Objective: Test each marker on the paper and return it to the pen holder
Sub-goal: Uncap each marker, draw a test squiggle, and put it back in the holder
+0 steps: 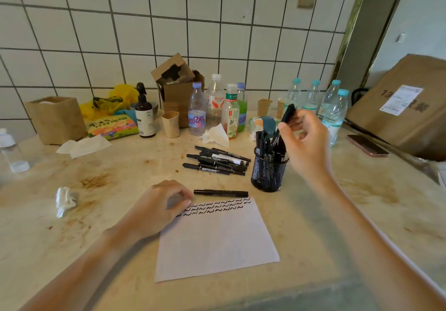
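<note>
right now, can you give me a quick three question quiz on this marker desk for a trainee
1. True or false: the right hand holds a marker above the pen holder.
2. Where does the single marker lie? A) inside the holder B) just beyond the top edge of the paper C) under the crumpled tissue
3. Fill in: the left hand rests on the paper's top ____ corner.

Key
1. True
2. B
3. left
</note>
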